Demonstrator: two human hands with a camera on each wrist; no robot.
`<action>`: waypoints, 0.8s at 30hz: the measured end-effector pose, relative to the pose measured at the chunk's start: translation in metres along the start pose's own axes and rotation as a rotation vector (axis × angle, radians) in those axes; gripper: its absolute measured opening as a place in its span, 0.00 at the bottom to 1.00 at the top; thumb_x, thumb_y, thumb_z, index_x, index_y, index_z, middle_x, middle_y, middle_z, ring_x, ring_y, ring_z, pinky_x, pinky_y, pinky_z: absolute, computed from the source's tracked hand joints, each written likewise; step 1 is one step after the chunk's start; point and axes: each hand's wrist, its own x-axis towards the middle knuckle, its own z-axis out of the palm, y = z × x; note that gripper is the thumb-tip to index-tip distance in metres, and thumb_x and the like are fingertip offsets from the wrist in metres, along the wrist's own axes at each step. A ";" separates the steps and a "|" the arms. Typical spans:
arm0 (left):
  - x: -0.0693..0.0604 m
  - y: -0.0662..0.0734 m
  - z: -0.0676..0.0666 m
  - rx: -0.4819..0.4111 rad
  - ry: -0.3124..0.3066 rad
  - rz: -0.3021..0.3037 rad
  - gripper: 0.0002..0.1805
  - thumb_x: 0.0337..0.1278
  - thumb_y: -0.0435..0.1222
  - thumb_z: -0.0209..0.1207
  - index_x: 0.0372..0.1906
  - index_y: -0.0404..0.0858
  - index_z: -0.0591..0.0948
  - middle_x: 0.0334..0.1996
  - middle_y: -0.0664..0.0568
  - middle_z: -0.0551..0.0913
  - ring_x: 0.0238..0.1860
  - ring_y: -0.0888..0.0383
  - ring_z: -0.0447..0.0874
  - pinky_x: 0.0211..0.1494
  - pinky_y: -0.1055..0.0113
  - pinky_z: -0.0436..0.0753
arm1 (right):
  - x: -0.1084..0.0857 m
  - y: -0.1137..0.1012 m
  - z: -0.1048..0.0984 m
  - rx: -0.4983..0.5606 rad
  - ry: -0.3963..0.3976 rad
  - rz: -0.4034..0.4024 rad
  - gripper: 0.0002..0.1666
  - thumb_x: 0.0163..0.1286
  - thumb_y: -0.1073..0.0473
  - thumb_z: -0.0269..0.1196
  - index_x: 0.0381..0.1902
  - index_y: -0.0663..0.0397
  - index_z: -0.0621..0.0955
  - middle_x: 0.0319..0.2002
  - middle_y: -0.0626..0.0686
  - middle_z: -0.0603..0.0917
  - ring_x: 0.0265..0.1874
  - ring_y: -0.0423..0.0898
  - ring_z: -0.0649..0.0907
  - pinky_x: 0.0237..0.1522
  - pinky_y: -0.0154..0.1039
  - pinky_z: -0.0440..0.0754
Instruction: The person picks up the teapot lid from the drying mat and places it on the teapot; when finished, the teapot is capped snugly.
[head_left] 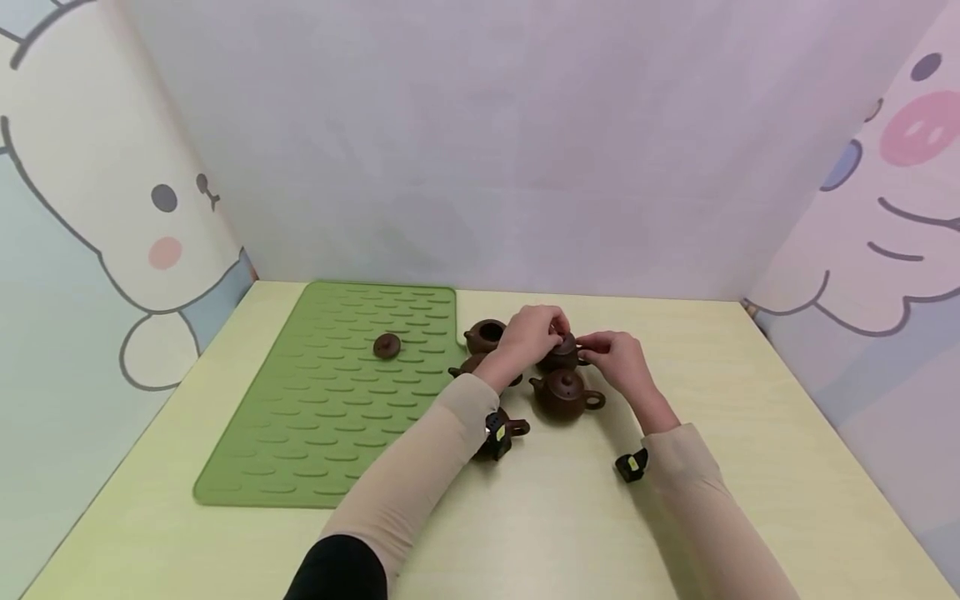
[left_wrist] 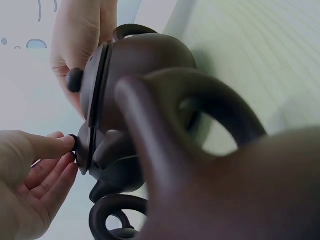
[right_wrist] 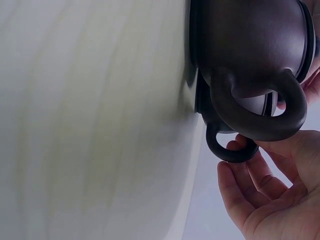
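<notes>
At the back right of the group stands a dark brown teapot [head_left: 558, 360]. My left hand [head_left: 528, 335] reaches over it and pinches the knob of its lid [left_wrist: 84, 150], which sits on the teapot's mouth. From the right side, my right hand [head_left: 621, 365] holds this teapot's looped handle [right_wrist: 231, 154] between thumb and fingers. Just in front stands a second lidded teapot [head_left: 564, 397], spout to the left and handle to the right; neither hand grips it.
A lidless teapot [head_left: 489, 335] stands to the left. Two more teapots, one showing its handle [head_left: 519, 427], are partly hidden by my left arm. A loose lid [head_left: 387, 346] lies on the green textured mat [head_left: 300, 417]. A pale wall [head_left: 480, 167] rises behind the table.
</notes>
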 end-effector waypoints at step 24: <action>-0.014 -0.022 -0.025 -0.120 -0.024 -0.001 0.10 0.70 0.38 0.58 0.51 0.46 0.84 0.50 0.56 0.87 0.52 0.60 0.86 0.49 0.67 0.85 | -0.001 -0.001 -0.001 -0.018 0.018 -0.026 0.14 0.67 0.67 0.66 0.49 0.66 0.86 0.46 0.65 0.88 0.45 0.58 0.88 0.48 0.47 0.84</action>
